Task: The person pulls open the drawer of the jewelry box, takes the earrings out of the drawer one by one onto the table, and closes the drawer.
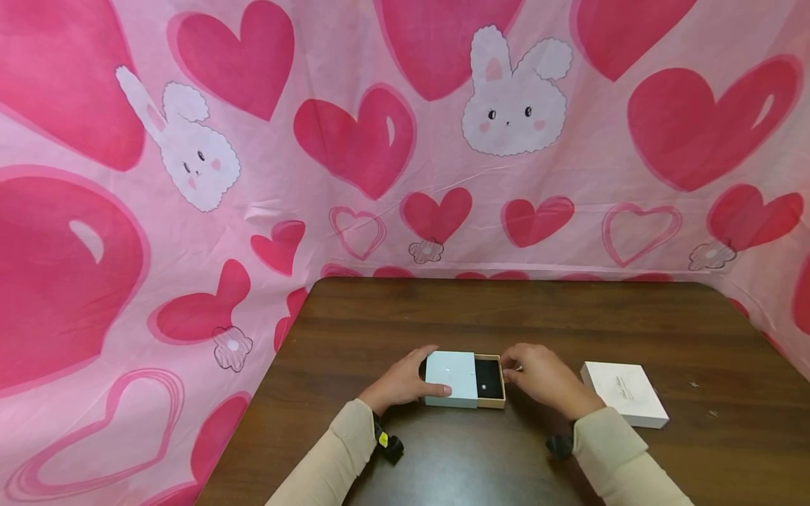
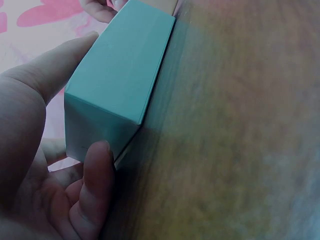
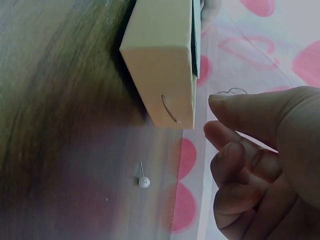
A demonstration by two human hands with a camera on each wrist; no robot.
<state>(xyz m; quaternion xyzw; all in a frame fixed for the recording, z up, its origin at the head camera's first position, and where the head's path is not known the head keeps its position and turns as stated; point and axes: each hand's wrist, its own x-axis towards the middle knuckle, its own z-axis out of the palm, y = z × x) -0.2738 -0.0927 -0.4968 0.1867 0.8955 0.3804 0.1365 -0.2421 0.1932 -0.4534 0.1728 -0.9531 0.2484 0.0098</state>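
A light blue sleeve box [image 1: 451,379] lies on the table with its tan drawer [image 1: 491,403] partly out to the right. Inside the drawer is a black insert [image 1: 489,371] bearing a small pearl-like dot. My left hand [image 1: 400,379] grips the sleeve around its left end, thumb on top. Beside the drawer's right end, my right hand [image 1: 538,372] has loosely bent fingers; the right wrist view shows a gap between thumb and forefinger with nothing held. A thin pull cord [image 3: 169,109] sits on the drawer's end. Near it lies a pearl stud earring [image 3: 144,182] on the table.
To the right of my right hand is a white box lid [image 1: 623,393] with small printed writing. The brown wooden table [image 1: 392,309] backs onto a pink curtain [image 1: 354,42] with hearts and rabbits. Small marks [image 1: 694,384] dot the tabletop at the right.
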